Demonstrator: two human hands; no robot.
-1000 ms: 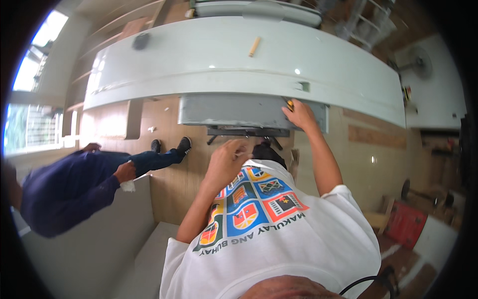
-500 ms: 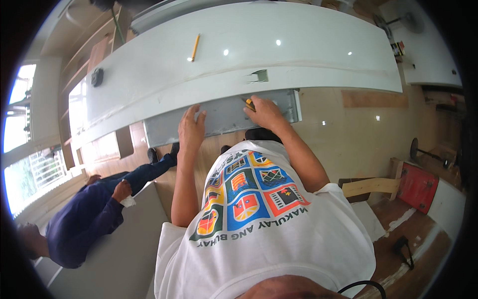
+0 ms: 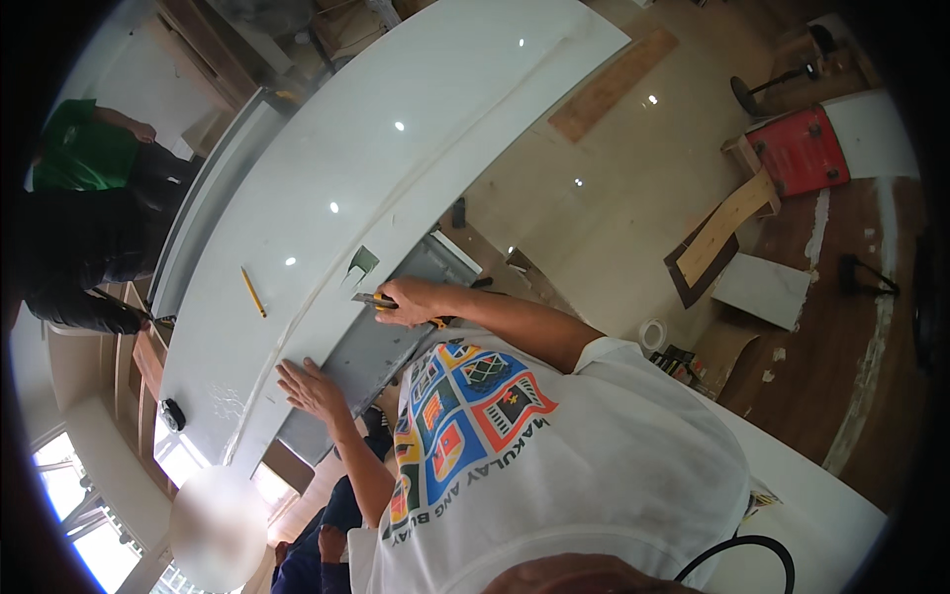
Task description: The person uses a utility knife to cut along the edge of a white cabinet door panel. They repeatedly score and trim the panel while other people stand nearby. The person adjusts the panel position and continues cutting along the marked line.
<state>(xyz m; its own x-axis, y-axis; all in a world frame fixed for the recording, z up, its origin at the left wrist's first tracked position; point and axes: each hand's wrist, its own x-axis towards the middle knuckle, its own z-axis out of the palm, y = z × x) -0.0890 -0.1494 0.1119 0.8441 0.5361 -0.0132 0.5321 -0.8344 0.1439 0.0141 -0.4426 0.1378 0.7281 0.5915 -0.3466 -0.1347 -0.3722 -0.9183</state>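
Note:
A long white panel (image 3: 327,148) stretches away in front of me, with a small rectangular cutout (image 3: 363,261) near its close edge. My right hand (image 3: 408,301) is closed round a yellow utility knife (image 3: 372,300), its blade out over the panel's edge just below the cutout. Fingers spread, my left hand (image 3: 313,390) rests on the panel's near edge and holds nothing. Between my body and the panel lies a grey board or ledge (image 3: 371,342). A yellow pencil (image 3: 253,291) lies on the panel beyond my hands.
A dark tape measure (image 3: 172,415) sits at the panel's left end. People stand at the far left, one in a green shirt (image 3: 84,148); another, in dark blue (image 3: 307,564), is at the lower left. Right of me are a red stool (image 3: 800,151) and a tape roll (image 3: 652,334).
My view has turned to the right, so the panel now slants. My left hand has come onto the panel's edge, and the knife has moved from the grey board to the panel near the cutout.

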